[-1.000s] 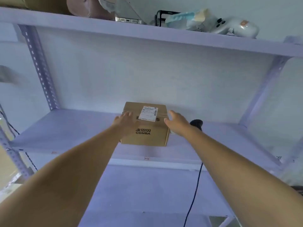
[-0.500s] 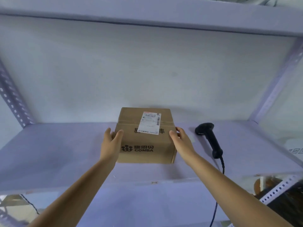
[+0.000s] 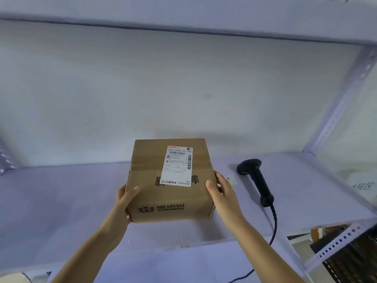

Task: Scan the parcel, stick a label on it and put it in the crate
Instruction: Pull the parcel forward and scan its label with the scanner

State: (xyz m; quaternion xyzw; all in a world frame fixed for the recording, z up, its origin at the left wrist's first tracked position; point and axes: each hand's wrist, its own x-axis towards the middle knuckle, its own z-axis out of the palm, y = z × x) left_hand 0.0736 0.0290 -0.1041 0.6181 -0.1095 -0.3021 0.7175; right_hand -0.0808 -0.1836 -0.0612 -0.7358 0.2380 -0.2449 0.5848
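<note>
A brown cardboard parcel [image 3: 163,193] with "CONBA" printed on its front sits on the white shelf [image 3: 61,197]. A white shipping label [image 3: 177,165] with barcodes is stuck on its top. My left hand [image 3: 124,203] presses the parcel's left side and my right hand [image 3: 221,193] its right side, so both grip it. A black handheld scanner [image 3: 255,177] lies on the shelf just right of my right hand, its cable hanging over the front edge. No crate is in view.
An upper shelf board [image 3: 183,19] runs overhead. A perforated upright post [image 3: 344,94] stands at the right rear. A dark mesh container [image 3: 350,256] shows below the shelf's right corner. A small paper slip [image 3: 231,178] lies behind my right hand.
My head has come closer and looks lower. Both hands have shifted from the parcel's top corners to its sides, and the parcel has been drawn toward the shelf's front edge.
</note>
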